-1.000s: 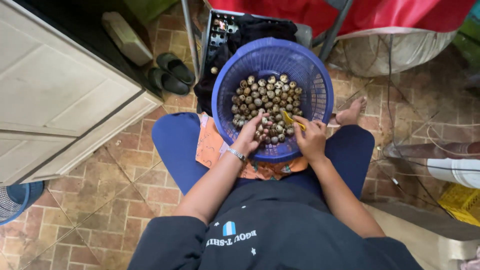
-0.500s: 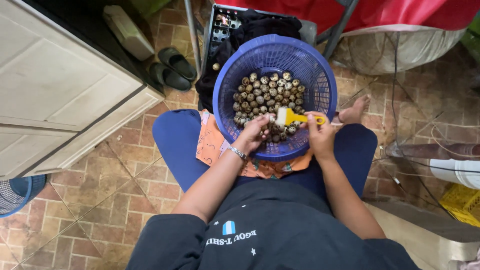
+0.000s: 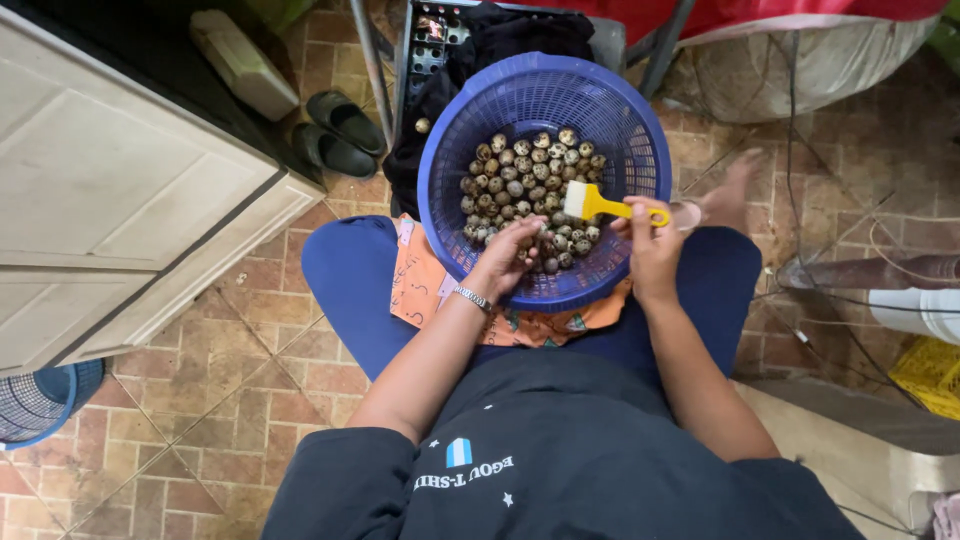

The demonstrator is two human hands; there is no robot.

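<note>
quail eggs, small and speckled, lie heaped in a round blue plastic basket that rests on the seated person's lap, over an orange printed cloth spread across blue trousers. left hand reaches over the near rim of the basket into the eggs, fingers curled down among them; whether they close on an egg cannot be told from this view. a metal wristwatch sits on that wrist. right hand is at the right side of the basket, its fingers closed around the yellow handle of a small brush, whose pale bristles point left and hover just above the eggs near the middle of the heap. the brush lies nearly level, its looped handle end toward the right rim.

on the tiled floor far left of the basket stands a pair of dark sandals, beside a pale cabinet. a dark crate sits just behind the basket. a blue mesh basket shows at the near left edge.
</note>
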